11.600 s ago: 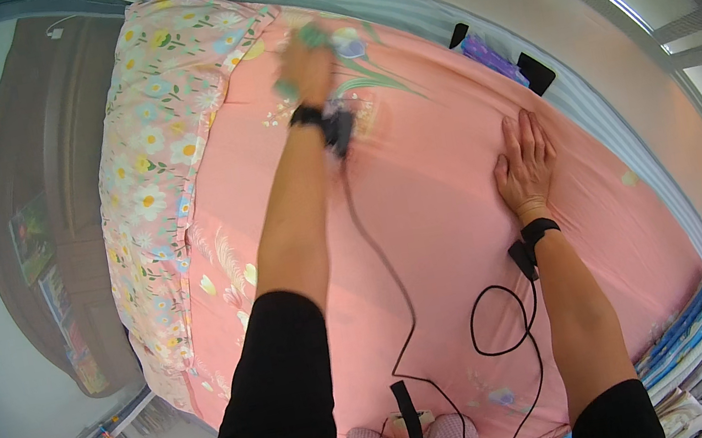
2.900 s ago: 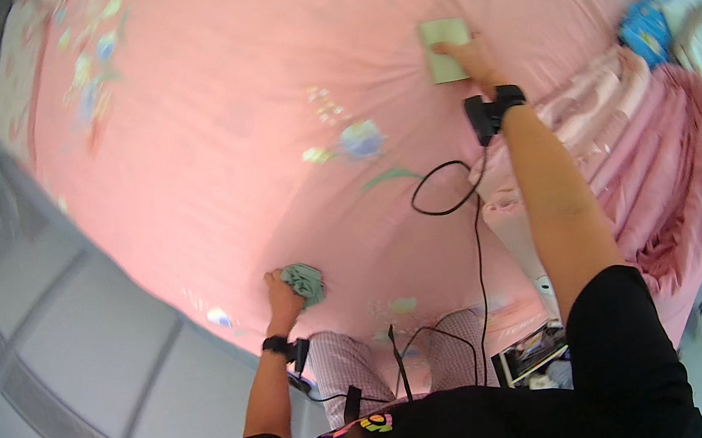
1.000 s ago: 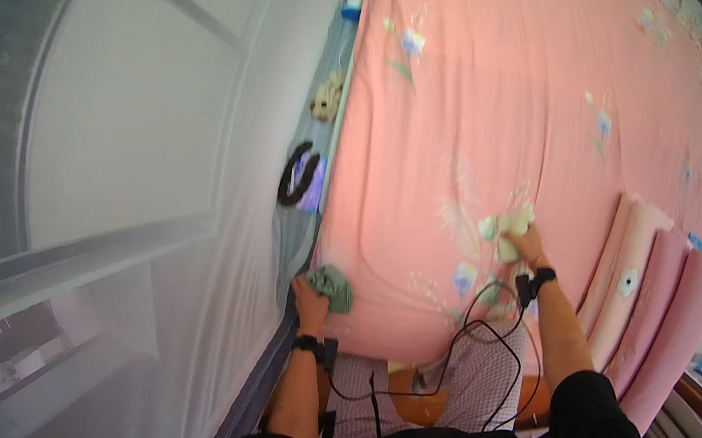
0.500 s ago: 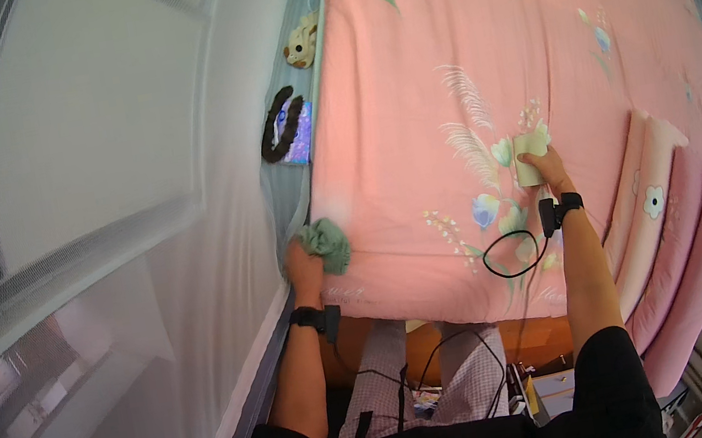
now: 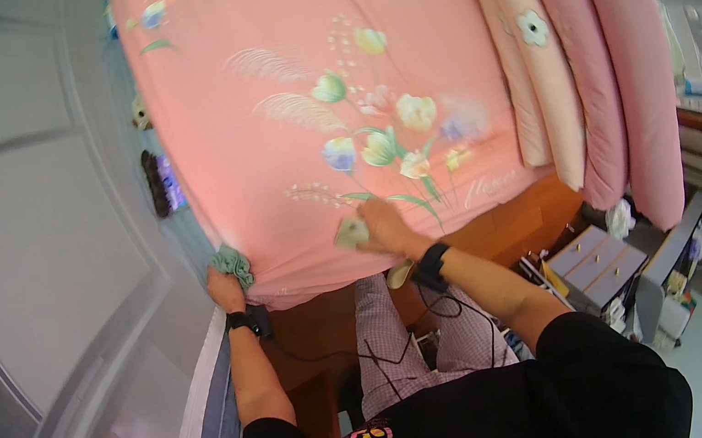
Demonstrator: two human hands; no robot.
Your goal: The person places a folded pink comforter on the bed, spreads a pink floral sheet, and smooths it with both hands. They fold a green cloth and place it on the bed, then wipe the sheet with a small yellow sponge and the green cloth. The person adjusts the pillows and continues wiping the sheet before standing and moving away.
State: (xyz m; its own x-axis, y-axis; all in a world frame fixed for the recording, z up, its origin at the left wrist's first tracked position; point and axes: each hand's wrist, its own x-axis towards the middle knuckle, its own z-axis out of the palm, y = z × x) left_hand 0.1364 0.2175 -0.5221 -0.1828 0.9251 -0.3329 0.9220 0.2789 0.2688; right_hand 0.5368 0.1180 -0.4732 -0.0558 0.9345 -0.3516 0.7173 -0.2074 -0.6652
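Observation:
My left hand (image 5: 226, 288) is closed around a crumpled green cloth (image 5: 232, 265) at the near left corner of the pink flowered bedsheet (image 5: 267, 163). Close to the sheet's near edge, my right hand (image 5: 388, 226) grips a small, pale green, flat-looking piece (image 5: 351, 233) whose kind I cannot make out. It is held low over the sheet, below the printed flowers; whether it touches the fabric is unclear. Each wrist wears a black strapped device (image 5: 432, 268) with a black cable (image 5: 323, 356) hanging from it.
Folded pink bedding (image 5: 583, 78) stands in rolls on the bed's right side. Pale mesh netting (image 5: 30, 245) hangs along the left. A dark furry band (image 5: 154, 182) lies in the gap there. Grey drawers (image 5: 598, 264) stand at the right, beyond the wooden bed frame (image 5: 516, 233).
My view has swung to the right. My right hand has come with the pale green piece toward the bed's near edge and nearer my left hand. The left still grips the cloth.

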